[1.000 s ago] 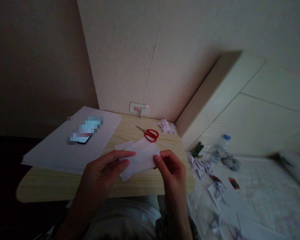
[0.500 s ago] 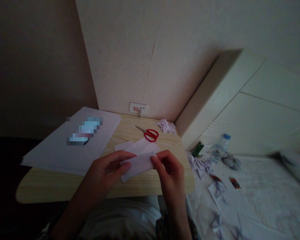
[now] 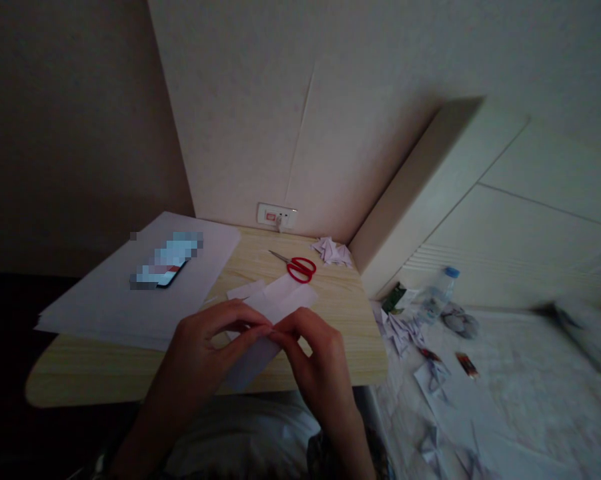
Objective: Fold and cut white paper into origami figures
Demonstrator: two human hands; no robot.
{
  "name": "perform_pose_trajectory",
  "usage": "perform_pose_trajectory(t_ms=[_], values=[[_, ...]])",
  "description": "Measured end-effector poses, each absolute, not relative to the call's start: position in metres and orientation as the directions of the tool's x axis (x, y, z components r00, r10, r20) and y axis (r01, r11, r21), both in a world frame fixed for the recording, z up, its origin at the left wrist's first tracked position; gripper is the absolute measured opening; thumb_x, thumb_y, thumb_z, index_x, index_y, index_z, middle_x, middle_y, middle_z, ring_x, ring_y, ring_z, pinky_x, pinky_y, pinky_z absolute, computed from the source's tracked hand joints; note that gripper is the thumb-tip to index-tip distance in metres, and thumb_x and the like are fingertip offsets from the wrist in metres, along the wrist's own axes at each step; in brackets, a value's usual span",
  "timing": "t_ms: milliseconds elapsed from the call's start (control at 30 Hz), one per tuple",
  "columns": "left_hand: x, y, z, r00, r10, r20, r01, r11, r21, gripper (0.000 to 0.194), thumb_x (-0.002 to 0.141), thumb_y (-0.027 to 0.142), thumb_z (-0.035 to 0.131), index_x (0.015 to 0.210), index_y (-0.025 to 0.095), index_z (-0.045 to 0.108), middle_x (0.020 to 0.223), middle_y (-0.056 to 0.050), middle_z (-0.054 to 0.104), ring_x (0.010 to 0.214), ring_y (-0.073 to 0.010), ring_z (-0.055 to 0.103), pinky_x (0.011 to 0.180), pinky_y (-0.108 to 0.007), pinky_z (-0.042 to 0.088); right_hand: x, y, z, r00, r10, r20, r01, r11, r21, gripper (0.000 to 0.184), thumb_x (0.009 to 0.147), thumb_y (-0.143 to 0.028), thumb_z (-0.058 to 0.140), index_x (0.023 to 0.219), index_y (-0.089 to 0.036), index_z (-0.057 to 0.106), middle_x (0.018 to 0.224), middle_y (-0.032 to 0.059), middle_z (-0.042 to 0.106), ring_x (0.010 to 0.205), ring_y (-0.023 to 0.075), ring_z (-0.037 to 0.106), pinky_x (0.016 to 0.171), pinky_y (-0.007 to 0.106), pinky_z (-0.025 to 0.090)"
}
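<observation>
Above the near part of the wooden table, my left hand and my right hand meet, thumbs and forefingers pinched together on the top edge of a small white sheet of paper. The paper hangs down below my fingertips, and its upper edge is hidden by them. Just behind my hands lie more white paper pieces on the tabletop. Beyond these rest scissors with red handles, their blades pointing to the back left.
A phone lies on a stack of large white paper at the table's left. Folded paper pieces sit at the back right corner, below a wall socket. A bed at right holds a plastic bottle and more folded paper.
My right hand has moved left until its fingertips meet those of my left hand. The paper, earlier held between them at both sides, is now pinched at one edge and hangs lower.
</observation>
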State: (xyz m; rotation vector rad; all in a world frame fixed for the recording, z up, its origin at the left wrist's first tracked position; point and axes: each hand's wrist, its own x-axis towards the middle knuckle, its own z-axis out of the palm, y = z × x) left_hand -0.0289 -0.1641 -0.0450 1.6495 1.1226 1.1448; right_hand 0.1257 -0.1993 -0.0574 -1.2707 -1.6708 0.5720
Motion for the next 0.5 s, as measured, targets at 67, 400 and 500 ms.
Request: perform_pose_trajectory(t_ms=[67, 400, 500], values=[[-0.027, -0.166, -0.045, 0.144, 0.964, 0.225, 0.189, -0.25, 0.95, 0.009, 0.071, 0.024, 0.07, 0.062, 0.024, 0.072, 0.064, 0.004, 0.071, 0.065, -0.0139, 0.066, 0.064, -0.02, 0.05, 0.124, -0.199, -0.057, 0.02, 0.929, 0.369, 0.449, 0.321, -0.834, 0.014, 0.086, -0.012, 0.064, 0.073, -0.018, 0.063, 0.071, -0.0013, 0.062, 0.068, 0.0135, 0.056, 0.064, 0.023, 0.041], [-0.016, -0.17, -0.046, -0.003, 0.999, 0.052, -0.045, -0.053, 0.998, 0.009, 0.069, 0.023, 0.072, 0.061, 0.024, 0.067, 0.062, 0.005, 0.069, 0.065, -0.0165, 0.067, 0.06, -0.022, 0.054, 0.123, -0.202, -0.052, 0.234, 0.941, 0.245, 0.274, 0.178, -0.945, 0.015, 0.079, -0.023, 0.065, 0.067, -0.02, 0.058, 0.064, -0.0027, 0.057, 0.065, 0.0146, 0.053, 0.063, 0.026, 0.041], [-0.017, -0.167, -0.048, 0.04, 0.998, 0.037, -0.041, -0.035, 0.999, 0.006, 0.066, 0.023, 0.073, 0.063, 0.025, 0.069, 0.064, 0.004, 0.072, 0.066, -0.0175, 0.068, 0.061, -0.022, 0.055, 0.126, -0.202, -0.05, 0.251, 0.943, 0.218, 0.238, 0.158, -0.958, 0.017, 0.078, -0.023, 0.066, 0.063, -0.02, 0.057, 0.062, -0.0035, 0.056, 0.064, 0.0139, 0.052, 0.062, 0.025, 0.04]])
